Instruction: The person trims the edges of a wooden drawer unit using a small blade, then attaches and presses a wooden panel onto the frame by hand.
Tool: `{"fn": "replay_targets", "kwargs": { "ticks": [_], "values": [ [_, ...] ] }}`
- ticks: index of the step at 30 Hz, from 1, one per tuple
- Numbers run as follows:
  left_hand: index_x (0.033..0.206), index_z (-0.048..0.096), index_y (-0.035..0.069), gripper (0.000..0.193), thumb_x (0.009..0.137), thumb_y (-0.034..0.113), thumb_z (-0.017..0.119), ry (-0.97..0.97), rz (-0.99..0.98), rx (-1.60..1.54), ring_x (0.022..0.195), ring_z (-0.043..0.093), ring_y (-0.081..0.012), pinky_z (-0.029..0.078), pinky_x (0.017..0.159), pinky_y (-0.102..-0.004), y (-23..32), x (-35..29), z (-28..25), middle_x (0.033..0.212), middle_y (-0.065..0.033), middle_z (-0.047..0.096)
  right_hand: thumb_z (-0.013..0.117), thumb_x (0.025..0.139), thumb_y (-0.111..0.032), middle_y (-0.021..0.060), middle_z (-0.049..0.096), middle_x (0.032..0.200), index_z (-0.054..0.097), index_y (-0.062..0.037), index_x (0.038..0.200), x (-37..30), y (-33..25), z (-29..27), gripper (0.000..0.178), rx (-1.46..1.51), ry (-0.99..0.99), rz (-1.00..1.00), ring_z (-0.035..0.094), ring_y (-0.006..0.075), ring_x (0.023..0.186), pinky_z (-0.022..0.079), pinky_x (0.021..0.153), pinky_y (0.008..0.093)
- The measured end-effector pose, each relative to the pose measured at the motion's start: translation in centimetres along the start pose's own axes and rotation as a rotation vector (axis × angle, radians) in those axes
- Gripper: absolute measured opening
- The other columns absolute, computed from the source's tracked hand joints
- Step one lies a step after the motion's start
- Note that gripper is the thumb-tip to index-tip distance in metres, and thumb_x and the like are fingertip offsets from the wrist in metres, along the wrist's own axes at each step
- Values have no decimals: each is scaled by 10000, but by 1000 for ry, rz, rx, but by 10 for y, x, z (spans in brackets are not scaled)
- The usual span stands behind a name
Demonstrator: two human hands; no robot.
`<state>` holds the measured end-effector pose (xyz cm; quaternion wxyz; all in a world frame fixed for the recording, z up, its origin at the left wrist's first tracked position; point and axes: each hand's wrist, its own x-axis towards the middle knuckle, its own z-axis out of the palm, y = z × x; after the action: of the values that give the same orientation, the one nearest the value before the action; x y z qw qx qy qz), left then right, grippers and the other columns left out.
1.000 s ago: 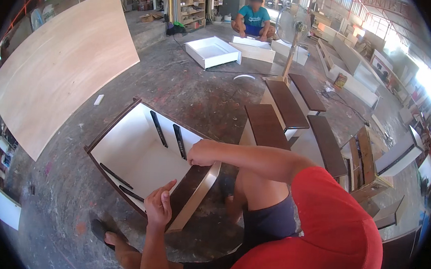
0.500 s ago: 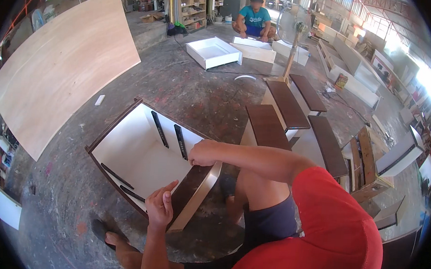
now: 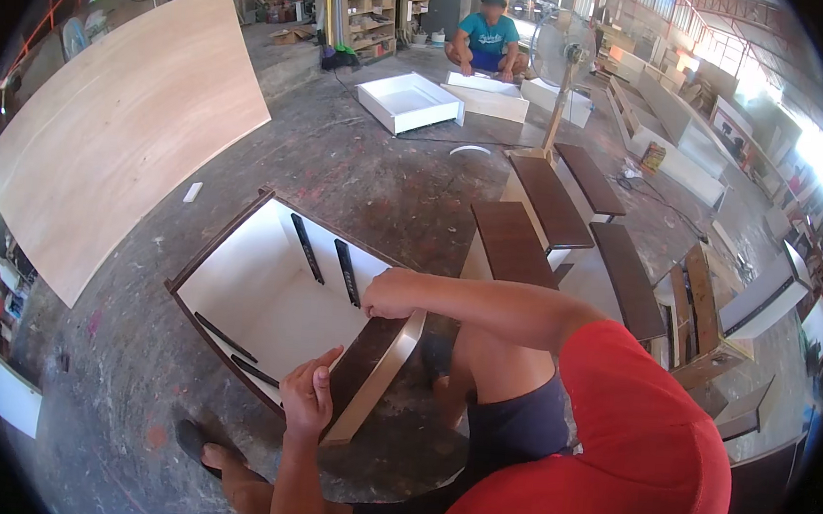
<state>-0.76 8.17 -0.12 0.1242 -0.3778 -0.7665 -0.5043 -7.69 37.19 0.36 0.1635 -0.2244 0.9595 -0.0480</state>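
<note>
A white-lined cabinet carcass point(image 3: 282, 291) with brown edges lies on the floor in front of me, its open side facing up. Black drawer slides point(image 3: 306, 248) run along its inner walls. Across its near right side is a drawer point(image 3: 368, 353) with a dark brown front and a pale wood side. My right hand point(image 3: 388, 293) is closed at the drawer's far end, fingers curled down inside the cabinet and partly hidden. At the near end, my left hand point(image 3: 307, 397) grips with fingers bent and thumb up; its contact with the drawer is partly hidden.
Several brown-fronted drawers point(image 3: 551, 204) stand at my right, beside a wooden stand point(image 3: 695, 321). A large plywood sheet point(image 3: 131, 136) leans at left. Farther off, a person in a teal shirt point(image 3: 488, 37) squats behind white drawers point(image 3: 410, 103) and a fan post point(image 3: 560, 106).
Almost nothing differs. Both hands stay at the drawer's ends, and the whole view has shifted very slightly.
</note>
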Motion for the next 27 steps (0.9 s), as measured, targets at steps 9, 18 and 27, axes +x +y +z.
{"fn": "replay_targets", "kwargs": {
  "ticks": [9,18,27],
  "values": [
    [1188,770,-3,525,1149,366,399,0,-13,-2,571,528,-216,446,589,-369,1,0,0,705,-147,626,618,909,-249,151,777,1034,800,-167,1117,-2,-1,-1,288,19,25,-5,732,383,980,568,834,517],
    [1184,769,-14,532,1148,368,400,-24,-16,13,576,529,-207,449,600,-367,1,0,-1,689,-136,611,612,910,-254,145,778,1054,804,-163,1110,-2,-5,-5,291,-16,-7,14,732,376,1001,569,840,517],
    [1176,775,-11,520,1143,361,414,-8,-25,-24,592,554,-219,468,610,-373,5,1,1,707,-139,638,589,962,-291,85,780,1106,791,-200,1146,-2,-6,-7,289,-18,-55,52,728,331,1045,562,886,485]
  ]
}}
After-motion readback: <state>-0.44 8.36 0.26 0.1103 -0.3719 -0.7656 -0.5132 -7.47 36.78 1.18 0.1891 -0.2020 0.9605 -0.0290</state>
